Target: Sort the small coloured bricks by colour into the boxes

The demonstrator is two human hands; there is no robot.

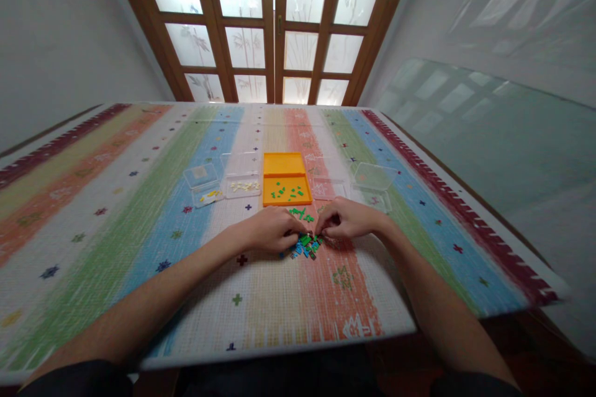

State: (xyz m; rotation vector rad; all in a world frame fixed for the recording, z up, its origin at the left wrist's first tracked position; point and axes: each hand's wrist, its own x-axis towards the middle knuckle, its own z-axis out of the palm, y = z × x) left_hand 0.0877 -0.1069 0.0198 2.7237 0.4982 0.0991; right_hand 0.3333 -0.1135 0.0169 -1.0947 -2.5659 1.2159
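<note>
A small pile of green, blue and dark pieces (305,249) lies on the striped cloth. My left hand (272,229) reaches it from the left, fingers bent and fingertips at the pile's upper edge. From the right, my right hand (347,218) curls with thumb and forefinger close together at the pile; whatever its fingertips hold is too small to name. Just beyond the hands lie loose green pieces (301,214). Farther back, an open orange case (284,164) has several green pieces in its lower half.
Left of the orange case are open clear boxes, one with cream pieces (244,186) and one with yellow pieces (210,196). Two more clear boxes stand open to the right, the outer one (372,189) beyond my right hand. The striped cloth (186,273) covers the table.
</note>
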